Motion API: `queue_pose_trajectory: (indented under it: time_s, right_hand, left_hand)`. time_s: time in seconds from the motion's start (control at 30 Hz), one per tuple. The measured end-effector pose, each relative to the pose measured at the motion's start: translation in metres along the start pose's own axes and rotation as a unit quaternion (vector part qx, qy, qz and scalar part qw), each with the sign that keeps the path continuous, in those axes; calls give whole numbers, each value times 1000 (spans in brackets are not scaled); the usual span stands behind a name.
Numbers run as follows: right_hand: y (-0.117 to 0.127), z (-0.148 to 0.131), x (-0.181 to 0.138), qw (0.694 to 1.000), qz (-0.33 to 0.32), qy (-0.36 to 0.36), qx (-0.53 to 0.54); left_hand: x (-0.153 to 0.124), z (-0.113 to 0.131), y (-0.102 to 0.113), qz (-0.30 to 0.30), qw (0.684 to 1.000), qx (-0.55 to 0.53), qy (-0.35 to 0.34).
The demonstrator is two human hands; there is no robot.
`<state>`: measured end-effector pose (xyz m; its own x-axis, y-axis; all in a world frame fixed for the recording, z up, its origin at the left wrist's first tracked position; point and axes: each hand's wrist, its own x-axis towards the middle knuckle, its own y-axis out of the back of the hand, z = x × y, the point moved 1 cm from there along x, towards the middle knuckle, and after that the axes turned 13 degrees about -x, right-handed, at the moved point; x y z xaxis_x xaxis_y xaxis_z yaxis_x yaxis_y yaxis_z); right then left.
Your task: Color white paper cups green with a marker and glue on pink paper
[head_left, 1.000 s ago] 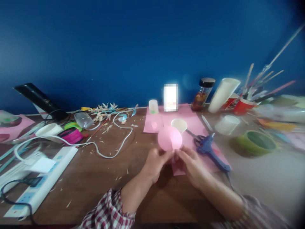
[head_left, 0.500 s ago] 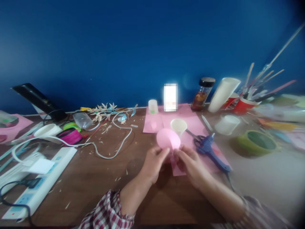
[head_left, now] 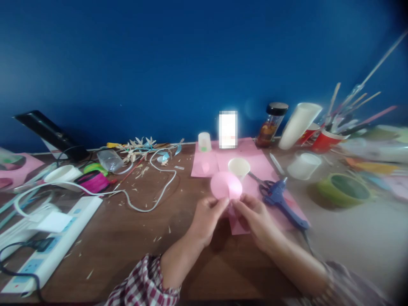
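A rounded piece of pink paper [head_left: 220, 185], with a strip curving over its right side, is held up above the table. My left hand [head_left: 207, 214] pinches its lower edge between thumb and fingers. Close against it, my right hand [head_left: 251, 214] pinches the same paper at the lower right. Both hands are closed, and the fingertips partly hide the gripped edge. Just behind the paper stands a white paper cup [head_left: 239, 168]. To the right of my right hand lies a blue glue gun [head_left: 282, 202] on pink sheets [head_left: 256, 159], beside dark-handled scissors [head_left: 264, 187].
A white power strip [head_left: 54, 244] and a looping white cable [head_left: 140, 209] occupy the left. Tape rolls lie there, including a magenta one [head_left: 94, 182]. At right are a green tape roll [head_left: 344, 190], a lidded jar [head_left: 272, 125] and a red cup of brushes [head_left: 328, 141].
The pink paper has shifted very slightly to the right and tilted a little between my fingers. Both hands keep their pinch in nearly the same place.
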<state>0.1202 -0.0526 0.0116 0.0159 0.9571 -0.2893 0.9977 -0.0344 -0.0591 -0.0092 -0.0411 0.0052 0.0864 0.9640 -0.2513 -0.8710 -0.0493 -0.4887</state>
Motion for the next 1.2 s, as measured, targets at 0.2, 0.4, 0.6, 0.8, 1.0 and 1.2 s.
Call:
queue_pose_trajectory:
  time_s: [0.2, 0.4, 0.6, 0.8, 1.0, 1.2]
  right_hand:
    - [-1, 0, 0, 1000, -4, 3, -1]
    - [-1, 1, 0, 1000, 4, 13, -2]
    - [-2, 0, -1, 999, 1, 31, -39]
    - [-1, 0, -2, 999, -14, 26, -28]
    - [1, -1, -1, 1000, 2, 25, 3]
    - [0, -2, -1, 1000, 1, 18, -1]
  left_hand:
    - [1, -3, 1, -6, 1000, -29, 10]
    - [1, -1, -1, -21, 999, -33, 15]
    - [2, -2, 3, -12, 1000, -15, -1]
    - [3, -2, 4, -27, 999, -24, -4]
    - [1, 0, 0, -56, 998, -24, 26]
    - [-1, 5, -2, -25, 996, -79, 25]
